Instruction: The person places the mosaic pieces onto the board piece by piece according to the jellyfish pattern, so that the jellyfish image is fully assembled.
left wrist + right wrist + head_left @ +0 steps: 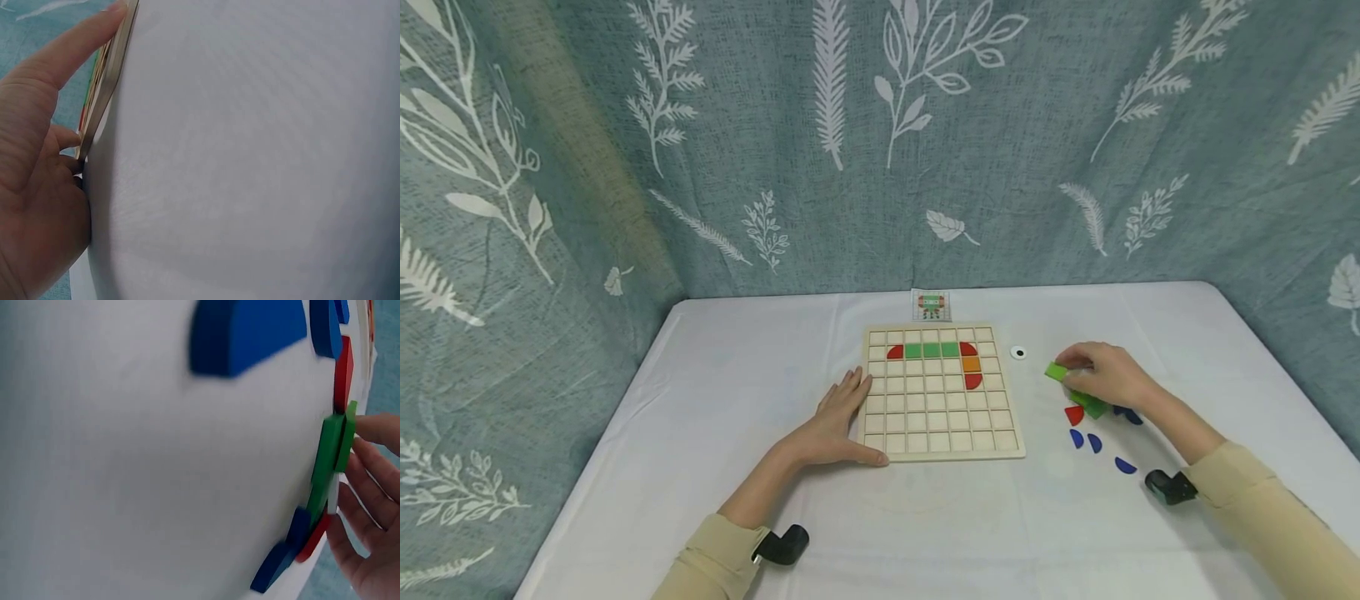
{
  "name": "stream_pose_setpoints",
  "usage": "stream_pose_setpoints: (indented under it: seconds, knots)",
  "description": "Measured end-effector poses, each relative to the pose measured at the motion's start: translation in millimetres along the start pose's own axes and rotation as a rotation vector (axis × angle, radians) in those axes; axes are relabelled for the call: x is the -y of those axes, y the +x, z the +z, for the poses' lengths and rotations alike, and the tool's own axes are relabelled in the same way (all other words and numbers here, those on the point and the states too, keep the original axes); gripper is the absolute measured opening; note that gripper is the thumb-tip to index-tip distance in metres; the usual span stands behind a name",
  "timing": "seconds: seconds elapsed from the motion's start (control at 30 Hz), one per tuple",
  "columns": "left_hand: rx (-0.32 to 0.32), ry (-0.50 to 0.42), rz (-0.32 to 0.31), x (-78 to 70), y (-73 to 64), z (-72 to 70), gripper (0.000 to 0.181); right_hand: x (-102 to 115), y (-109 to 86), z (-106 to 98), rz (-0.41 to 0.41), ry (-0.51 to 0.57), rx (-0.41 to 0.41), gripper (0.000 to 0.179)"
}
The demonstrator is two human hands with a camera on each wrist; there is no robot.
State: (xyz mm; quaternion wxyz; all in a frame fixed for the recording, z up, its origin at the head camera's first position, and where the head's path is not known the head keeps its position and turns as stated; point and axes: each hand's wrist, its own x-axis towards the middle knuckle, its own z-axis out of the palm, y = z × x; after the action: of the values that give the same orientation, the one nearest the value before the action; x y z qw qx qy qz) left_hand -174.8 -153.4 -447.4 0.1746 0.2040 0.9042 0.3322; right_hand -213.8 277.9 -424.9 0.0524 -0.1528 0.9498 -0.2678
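Note:
A wooden grid board (916, 421) lies flat on the table, my left hand (837, 425) at its left side with fingers spread along the edge and thumb on the front left corner. In its cells are red quarter-round tiles (973, 381), a row of green square tiles (931, 350) and an orange square tile (971, 364). Right of the board, my right hand (1108, 375) pinches a light green square tile (1056, 371) between thumb and fingers. Below that hand lie more green tiles (1087, 404), a red tile (1074, 415) and dark blue tiles (1129, 415), partly covered by it.
Several blue rounded tiles (1125, 465) lie scattered in front of the pile. A white round piece with a black dot (1018, 352) sits right of the board. Behind the board is a small pattern card (931, 305). A patterned curtain (865, 225) hangs beyond the white table.

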Motion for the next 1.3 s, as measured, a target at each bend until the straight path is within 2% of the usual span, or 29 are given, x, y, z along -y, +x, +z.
stream_pose_setpoints:
  seconds: [0.13, 0.27, 0.4, 0.5, 0.67, 0.83, 0.97, 1.1, 1.2, 1.3]
  knots:
    - [-0.002, -0.001, 0.010, 0.5, 0.6, 0.2, 0.126, 4.9, 3.5, 6.3, 0.001, -0.019, -0.008, 0.033]
    - [-0.007, -0.003, 0.020, 0.6, 0.9, 0.4, 0.124, 8.3, 6.6, 12.4, -0.020, -0.007, -0.043, 0.027]
    - [-0.004, 0.000, 0.017, 0.1, 0.3, 0.2, 0.124, 17.2, 12.8, 18.7, -0.060, 0.035, -0.065, 0.020]
    - [-0.002, 0.001, 0.013, 0.4, -0.4, -0.5, 0.124, 32.5, 21.8, 26.3, -0.092, 0.086, -0.062, 0.017]
    - [-0.003, 0.001, 0.019, 0.7, -0.8, -1.0, 0.124, 69.0, 39.4, 43.8, -0.215, 0.155, 0.000, 0.013]
    - [0.004, -0.010, 0.025, -0.2, 1.3, 1.4, 0.123, 90.3, 50.1, 58.6, -0.369, 0.100, 0.036, 0.006]
    - [0.013, -0.004, 0.019, -0.5, 1.5, 1.9, 0.123, 90.5, 51.3, 63.1, -0.421, 0.063, 0.033, 0.005]
    - [0.008, 0.002, 0.014, -0.6, 0.7, 0.9, 0.123, 82.5, 47.8, 59.2, -0.428, 0.124, 0.038, 0.012]
    - [0.001, 0.004, 0.020, -0.9, 0.4, 0.1, 0.123, 69.6, 39.5, 50.6, -0.380, 0.158, 0.008, 0.015]
    - [0.001, 0.000, 0.021, -0.4, -0.4, -0.4, 0.123, 52.5, 24.9, 36.8, -0.290, 0.137, -0.031, 0.015]
